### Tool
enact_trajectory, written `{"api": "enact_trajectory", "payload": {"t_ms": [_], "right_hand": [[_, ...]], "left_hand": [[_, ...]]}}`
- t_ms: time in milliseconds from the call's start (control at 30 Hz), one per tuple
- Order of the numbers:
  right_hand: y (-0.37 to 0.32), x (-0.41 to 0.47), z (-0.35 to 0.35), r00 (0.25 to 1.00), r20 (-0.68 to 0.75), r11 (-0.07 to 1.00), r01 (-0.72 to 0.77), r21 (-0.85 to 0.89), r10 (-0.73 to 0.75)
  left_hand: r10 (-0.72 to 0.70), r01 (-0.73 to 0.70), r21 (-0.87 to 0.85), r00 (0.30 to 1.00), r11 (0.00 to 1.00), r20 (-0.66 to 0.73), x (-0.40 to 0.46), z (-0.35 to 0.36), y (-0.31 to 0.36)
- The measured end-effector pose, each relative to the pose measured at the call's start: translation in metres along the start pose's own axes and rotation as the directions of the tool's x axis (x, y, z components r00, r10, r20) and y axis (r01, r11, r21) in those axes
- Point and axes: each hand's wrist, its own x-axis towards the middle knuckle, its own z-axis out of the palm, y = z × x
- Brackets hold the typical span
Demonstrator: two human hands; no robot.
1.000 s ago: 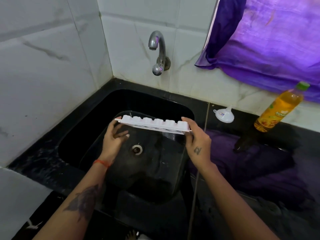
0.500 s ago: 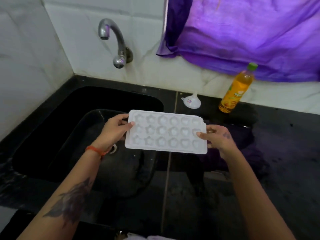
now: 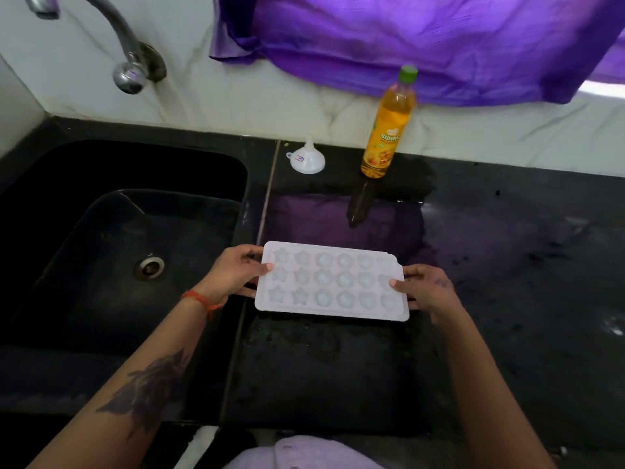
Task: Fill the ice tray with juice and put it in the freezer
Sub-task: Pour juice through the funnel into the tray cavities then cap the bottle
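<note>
A white ice tray with star and round moulds faces up over the black counter, just right of the sink. My left hand grips its left end and my right hand grips its right end. The moulds look empty. An orange juice bottle with a green cap stands upright at the back of the counter. Beside it, a small white funnel rests mouth down.
A black sink with a drain lies at the left, under a metal tap. Purple cloth hangs over the white tiled wall behind the counter. The counter surface looks wet.
The tray went from tilted on edge over the sink to flat and face up, and both hands carried it right, over the counter. The view shifted right with it.
</note>
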Motion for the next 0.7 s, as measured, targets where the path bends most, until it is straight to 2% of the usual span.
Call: {"api": "enact_trajectory", "payload": {"t_ms": [67,133,200,267,333,433,500,567,700], "right_hand": [[0.005,-0.001,-0.002,1.000,-0.008,1.000,-0.010,-0.029,0.010],[0.004,-0.001,-0.005,1.000,0.013,0.995,-0.021,-0.098,0.023],[-0.001,0.000,-0.008,0.998,0.043,0.977,-0.038,-0.209,0.048],[-0.014,0.005,-0.013,0.999,0.002,0.937,-0.037,-0.349,0.040],[-0.035,0.013,-0.016,0.998,-0.064,0.896,-0.001,-0.443,-0.030],[-0.078,0.035,-0.014,0.985,-0.040,0.902,0.138,-0.408,-0.169],[-0.113,0.058,-0.007,0.966,-0.037,0.913,0.228,-0.340,-0.255],[-0.149,0.086,0.003,0.943,-0.085,0.912,0.285,-0.295,-0.322],[-0.201,0.139,0.024,0.880,-0.230,0.905,0.375,-0.198,-0.415]], "left_hand": [[-0.035,0.035,0.010,0.999,0.999,0.012,-0.001,0.006,-0.003],[-0.048,0.051,0.076,0.998,0.996,-0.032,-0.001,0.010,-0.002],[0.059,-0.002,0.348,0.987,0.937,-0.152,0.004,0.011,0.006],[0.256,-0.091,0.578,0.943,0.811,-0.211,0.014,0.017,0.023],[0.394,-0.216,0.624,0.905,0.751,-0.161,0.029,0.029,0.049],[0.481,-0.352,0.682,0.877,0.641,0.001,0.062,0.057,0.081],[0.484,-0.393,0.742,0.869,0.543,0.105,0.087,0.075,0.097],[0.425,-0.400,0.803,0.882,0.442,0.206,0.113,0.088,0.103],[0.155,-0.346,0.897,0.937,0.274,0.314,0.147,0.096,0.075]]}}
